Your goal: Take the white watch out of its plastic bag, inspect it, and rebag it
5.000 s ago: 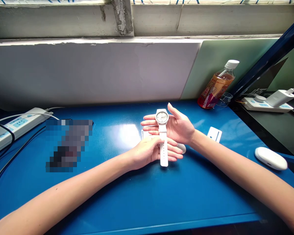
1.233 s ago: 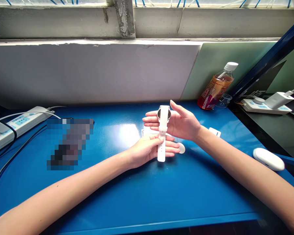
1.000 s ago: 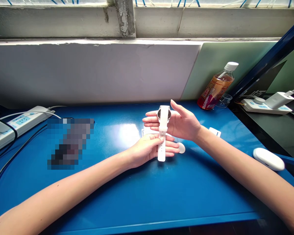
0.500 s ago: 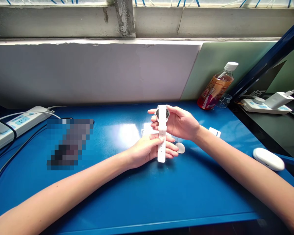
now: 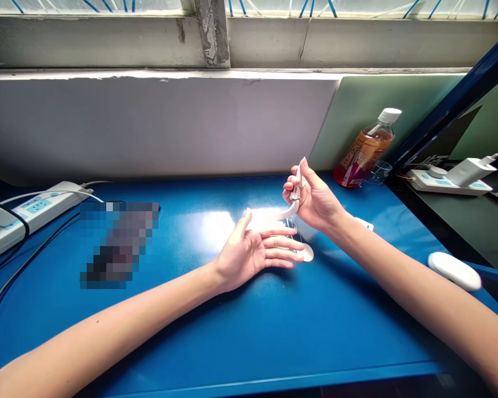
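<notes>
A white wristwatch (image 5: 292, 209) is gripped in my right hand (image 5: 317, 200), raised over the blue table. The fingers cover most of its case, and one end of the strap curves down to the left. Palm up, my left hand (image 5: 259, 251) lies open below and left of the watch, its fingers spread and pointing right, with nothing in it. Behind my left fingertips a white round disc (image 5: 307, 253) rests on the table, beside a clear object that is partly hidden. I cannot tell what the clear object is.
An orange-labelled drink bottle (image 5: 367, 149) stands at the back right. Power strips (image 5: 37, 207) (image 5: 452, 182) sit at the far left and far right. A blurred-out dark object (image 5: 120, 243) lies left of my arm. A white rounded case (image 5: 454, 270) is near the right edge.
My left hand has let go of the watch strap and opened, palm up. My right hand has moved right and up with the watch, which has turned from face-on to edge-on.
</notes>
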